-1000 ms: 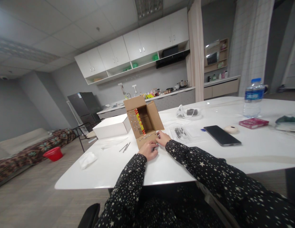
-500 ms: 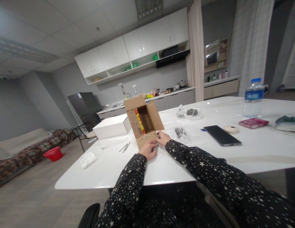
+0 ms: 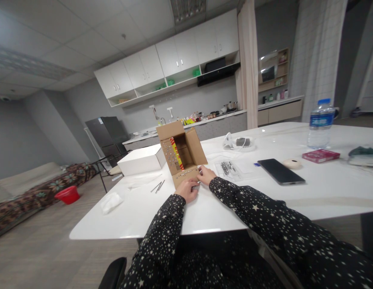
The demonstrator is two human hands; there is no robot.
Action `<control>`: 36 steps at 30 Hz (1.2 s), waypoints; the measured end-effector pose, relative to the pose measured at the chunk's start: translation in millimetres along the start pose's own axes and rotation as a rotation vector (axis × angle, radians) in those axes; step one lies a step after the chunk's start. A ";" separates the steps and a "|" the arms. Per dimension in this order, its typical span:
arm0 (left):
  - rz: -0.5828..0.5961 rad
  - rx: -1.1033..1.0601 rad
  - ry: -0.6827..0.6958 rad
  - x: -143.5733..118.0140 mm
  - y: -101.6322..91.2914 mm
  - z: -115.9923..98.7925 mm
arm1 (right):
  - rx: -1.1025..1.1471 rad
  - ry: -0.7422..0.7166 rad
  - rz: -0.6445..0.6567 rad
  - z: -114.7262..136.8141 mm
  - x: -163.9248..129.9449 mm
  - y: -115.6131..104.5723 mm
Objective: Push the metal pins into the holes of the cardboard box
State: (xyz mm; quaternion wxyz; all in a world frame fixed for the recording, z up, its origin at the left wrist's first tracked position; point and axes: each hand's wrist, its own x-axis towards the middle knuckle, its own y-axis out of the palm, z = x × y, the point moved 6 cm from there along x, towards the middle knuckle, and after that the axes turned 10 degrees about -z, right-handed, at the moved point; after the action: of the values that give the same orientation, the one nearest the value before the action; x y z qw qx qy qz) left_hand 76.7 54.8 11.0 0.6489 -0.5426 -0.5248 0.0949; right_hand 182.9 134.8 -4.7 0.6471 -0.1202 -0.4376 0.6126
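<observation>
A brown cardboard box (image 3: 196, 151) stands open towards me on the white table, its flaps spread. Small shiny dots line the front flap (image 3: 187, 175) and speckle the left flap (image 3: 167, 154), beside a yellow and red strip (image 3: 176, 155). Over the front flap's lower part lies my left hand (image 3: 188, 191), its fingers curled in. My right hand (image 3: 207, 175) is at that flap's right edge, fingers bent and close to the left fingertips. Both hands are closed; anything small between the fingers is hidden.
Left of the box are a white box (image 3: 141, 160), thin dark sticks (image 3: 158, 187) and a crumpled tissue (image 3: 111, 203). To the right lie a clear packet (image 3: 228, 169), a phone (image 3: 280, 171), a round beige case (image 3: 292, 163), a magenta box (image 3: 321, 156) and an upright water bottle (image 3: 320, 125).
</observation>
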 end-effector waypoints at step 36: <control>-0.027 -0.051 -0.062 0.4 -3.5 1.2 | -0.002 0.016 0.011 1.7 -2.2 -2.8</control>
State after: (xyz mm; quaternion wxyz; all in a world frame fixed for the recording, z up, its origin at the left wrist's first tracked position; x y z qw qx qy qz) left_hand 74.4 54.3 13.9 0.6194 -0.5487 -0.5544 0.0894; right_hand 183.8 131.5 -2.6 0.6471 -0.1280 -0.4326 0.6146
